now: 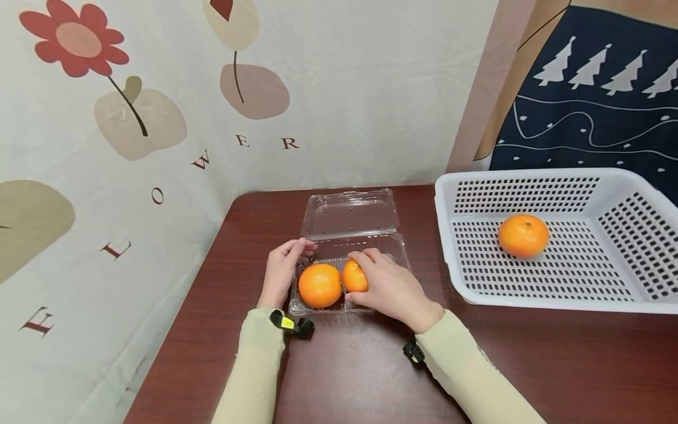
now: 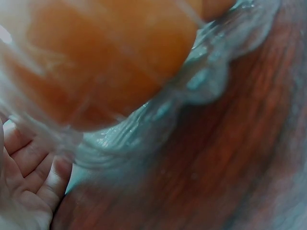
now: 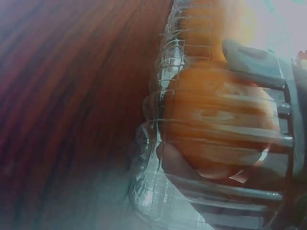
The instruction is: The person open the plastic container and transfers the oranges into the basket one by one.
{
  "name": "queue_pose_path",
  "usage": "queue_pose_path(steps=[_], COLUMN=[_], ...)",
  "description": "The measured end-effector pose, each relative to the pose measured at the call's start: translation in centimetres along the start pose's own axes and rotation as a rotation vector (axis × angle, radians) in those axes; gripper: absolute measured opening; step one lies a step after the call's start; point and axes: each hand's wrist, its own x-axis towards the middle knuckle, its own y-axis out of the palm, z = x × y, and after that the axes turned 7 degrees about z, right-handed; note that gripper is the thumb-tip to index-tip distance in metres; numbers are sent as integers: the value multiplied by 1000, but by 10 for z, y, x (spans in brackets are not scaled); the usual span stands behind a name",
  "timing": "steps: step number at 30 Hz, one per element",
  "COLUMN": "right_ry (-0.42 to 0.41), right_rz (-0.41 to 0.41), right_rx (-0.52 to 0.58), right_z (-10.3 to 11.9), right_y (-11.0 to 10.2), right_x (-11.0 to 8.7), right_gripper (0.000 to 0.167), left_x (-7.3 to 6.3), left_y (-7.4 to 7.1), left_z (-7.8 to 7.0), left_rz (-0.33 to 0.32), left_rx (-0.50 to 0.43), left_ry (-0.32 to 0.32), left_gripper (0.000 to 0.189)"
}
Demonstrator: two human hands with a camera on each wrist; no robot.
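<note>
A clear plastic clamshell box [image 1: 394,244] lies with its lid folded back on the table. In its left half sits one orange [image 1: 320,285], also large and blurred behind the plastic in the left wrist view. My right hand [image 1: 389,285] grips a second orange [image 1: 355,275] inside the box, its fingers over the top and thumb at the near side. Through the ribbed wall, the right wrist view shows this orange [image 3: 220,120] between thumb and fingers. My left hand [image 1: 282,268] rests along the box's left side, fingers loosely bent near the back left corner.
A white perforated plastic basket [image 1: 450,253] stands to the right, with one orange [image 1: 523,235] in it. The dark red wooden table [image 1: 344,377] meets a printed cloth [image 1: 360,118] at the back and left.
</note>
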Motion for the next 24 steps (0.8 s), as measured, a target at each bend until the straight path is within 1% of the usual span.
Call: queue_pose_path(steps=[8,13,24], right_ry=[14,9,-5], right_rz=[0,-12,-63], right_rx=[29,43,9], right_z=[0,0,-1], right_y=[-1,-2,-1], right_x=[0,0,0], right_gripper=[76,75,75], left_x=[-1,-1,-1], left_y=[0,0,0], left_z=[-1,-1,-1], left_rz=[-3,-1,-1], left_rx=[-5,-5,-10], left_ry=[1,-3,0], left_gripper=[35,34,35])
